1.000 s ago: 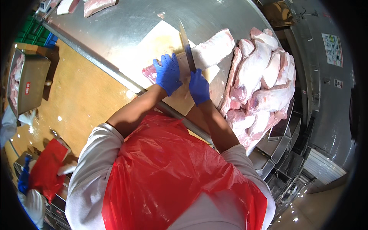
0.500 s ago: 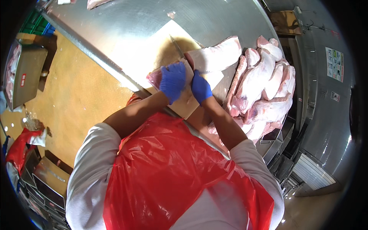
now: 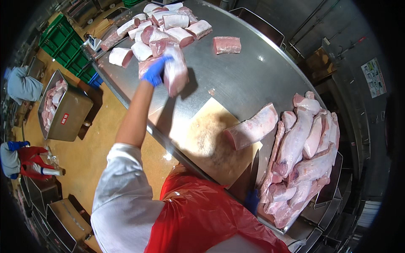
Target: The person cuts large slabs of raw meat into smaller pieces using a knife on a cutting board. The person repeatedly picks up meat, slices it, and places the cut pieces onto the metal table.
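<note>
My left hand [image 3: 155,72], in a blue glove, is stretched far out over the table and closed on a cut pork piece [image 3: 177,69], which is blurred by motion. It hangs beside a heap of cut pork pieces [image 3: 179,36]. Low at the right, my blue-gloved right hand [image 3: 252,201] grips a knife [image 3: 254,170], its blade pointing away from me; part of this hand is dim. A thick pork loin [image 3: 252,126] lies across the right corner of the pale cutting board [image 3: 202,139], its cut end facing left.
Whole pork loins [image 3: 306,147] are piled at the right of the steel table [image 3: 236,80]. One cut piece [image 3: 227,45] lies apart at the far side. Left of the table stand a metal meat cart [image 3: 69,114] and green crates [image 3: 63,40]. Co-workers [image 3: 31,160] are at the far left.
My left hand has moved from the board to the far left, carrying a cut piece. My right hand has drawn back to the lower right with the knife. The view has shifted, showing the heap.
</note>
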The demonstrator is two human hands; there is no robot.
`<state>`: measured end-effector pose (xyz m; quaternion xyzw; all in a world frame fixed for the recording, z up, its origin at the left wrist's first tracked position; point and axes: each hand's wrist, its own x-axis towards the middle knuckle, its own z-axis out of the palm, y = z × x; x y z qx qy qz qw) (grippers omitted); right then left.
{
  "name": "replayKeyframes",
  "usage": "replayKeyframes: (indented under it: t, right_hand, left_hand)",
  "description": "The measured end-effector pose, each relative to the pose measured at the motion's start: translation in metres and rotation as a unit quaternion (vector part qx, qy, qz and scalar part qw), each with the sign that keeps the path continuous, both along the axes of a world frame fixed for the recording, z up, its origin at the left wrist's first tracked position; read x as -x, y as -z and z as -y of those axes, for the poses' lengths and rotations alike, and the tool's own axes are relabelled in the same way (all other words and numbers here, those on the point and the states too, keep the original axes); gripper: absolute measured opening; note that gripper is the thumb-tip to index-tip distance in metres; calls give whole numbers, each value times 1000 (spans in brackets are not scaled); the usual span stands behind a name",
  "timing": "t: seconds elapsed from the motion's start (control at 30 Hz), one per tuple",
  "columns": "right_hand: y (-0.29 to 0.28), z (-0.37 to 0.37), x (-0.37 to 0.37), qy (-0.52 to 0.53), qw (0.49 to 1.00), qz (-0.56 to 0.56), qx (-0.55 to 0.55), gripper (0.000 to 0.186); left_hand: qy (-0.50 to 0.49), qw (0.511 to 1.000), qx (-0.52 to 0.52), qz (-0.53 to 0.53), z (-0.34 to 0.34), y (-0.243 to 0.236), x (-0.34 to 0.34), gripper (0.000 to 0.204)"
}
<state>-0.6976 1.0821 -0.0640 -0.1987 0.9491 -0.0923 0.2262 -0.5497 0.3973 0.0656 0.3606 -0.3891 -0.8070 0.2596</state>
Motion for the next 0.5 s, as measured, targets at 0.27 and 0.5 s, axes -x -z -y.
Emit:
replayKeyframes:
  t: [0.27,0.5]
  right_hand:
    - [18,49,-27,31,984,-89,150,21]
    - [-1,12,-21,45,952,-199,228,17]
  left_hand:
    - [-8,821,518,241,-65,80,134,68]
    - [290,548,626,473,-352,99,217,125]
